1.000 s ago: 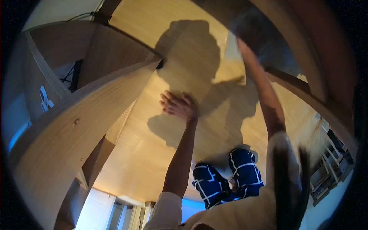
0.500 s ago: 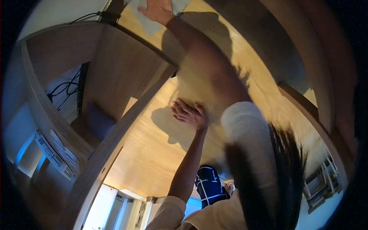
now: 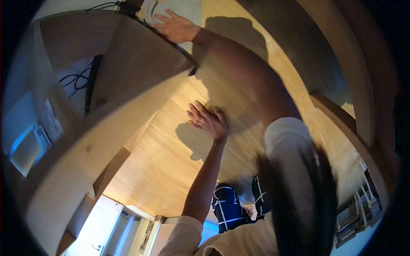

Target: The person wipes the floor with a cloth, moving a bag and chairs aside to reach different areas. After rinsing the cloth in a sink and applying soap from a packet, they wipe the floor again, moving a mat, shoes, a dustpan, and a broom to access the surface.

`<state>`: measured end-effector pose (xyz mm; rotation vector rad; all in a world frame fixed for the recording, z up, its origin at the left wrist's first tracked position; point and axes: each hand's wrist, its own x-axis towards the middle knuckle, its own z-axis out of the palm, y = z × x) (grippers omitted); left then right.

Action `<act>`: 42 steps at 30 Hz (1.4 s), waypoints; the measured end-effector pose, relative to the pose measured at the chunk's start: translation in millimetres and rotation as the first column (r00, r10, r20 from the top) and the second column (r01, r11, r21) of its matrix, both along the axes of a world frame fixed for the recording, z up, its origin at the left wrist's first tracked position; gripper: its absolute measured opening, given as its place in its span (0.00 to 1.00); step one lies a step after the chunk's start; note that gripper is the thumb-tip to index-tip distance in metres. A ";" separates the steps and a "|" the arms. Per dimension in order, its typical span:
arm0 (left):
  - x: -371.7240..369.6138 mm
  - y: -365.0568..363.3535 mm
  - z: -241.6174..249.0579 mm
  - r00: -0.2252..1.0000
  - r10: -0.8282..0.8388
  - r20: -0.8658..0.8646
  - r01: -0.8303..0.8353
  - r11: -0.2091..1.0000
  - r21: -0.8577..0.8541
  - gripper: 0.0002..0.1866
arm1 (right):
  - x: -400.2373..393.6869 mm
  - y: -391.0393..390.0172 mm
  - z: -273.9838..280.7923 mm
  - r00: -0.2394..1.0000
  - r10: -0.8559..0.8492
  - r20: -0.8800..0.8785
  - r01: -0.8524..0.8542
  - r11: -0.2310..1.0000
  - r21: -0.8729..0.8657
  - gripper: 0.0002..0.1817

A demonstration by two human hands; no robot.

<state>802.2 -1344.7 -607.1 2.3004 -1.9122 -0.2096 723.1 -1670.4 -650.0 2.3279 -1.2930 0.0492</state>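
My left hand [image 3: 208, 121] rests on the light wood floor [image 3: 171, 170] with its fingers spread, holding nothing. My right arm reaches up across the view, and my right hand [image 3: 176, 28] lies flat with fingers apart on a pale grey cloth [image 3: 191, 9]. Part of the cloth is hidden under the hand, and its top is cut off by the view's edge. The right hand is beside the lower edge of a wooden furniture panel [image 3: 141, 55].
A wooden furniture edge [image 3: 98, 123] runs along my left. Black cables [image 3: 79, 80] hang behind it. A curved-looking wooden edge [image 3: 333, 113] stands on the right. A white door [image 3: 96, 226] shows low at left. Dark hair [image 3: 299, 200] hangs in view.
My right hand and the cloth sit lower in view, with the hand's fingers along the furniture panel. The left hand stays on the floor. The view has shifted, and more of my checked trousers shows.
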 end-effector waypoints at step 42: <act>316.9 305.1 -24.2 0.327 0.942 0.075 -0.940 0.333 -0.076 0.41 | 211.0 548.4 34.3 0.932 0.089 0.350 -0.357 0.381 0.853 0.39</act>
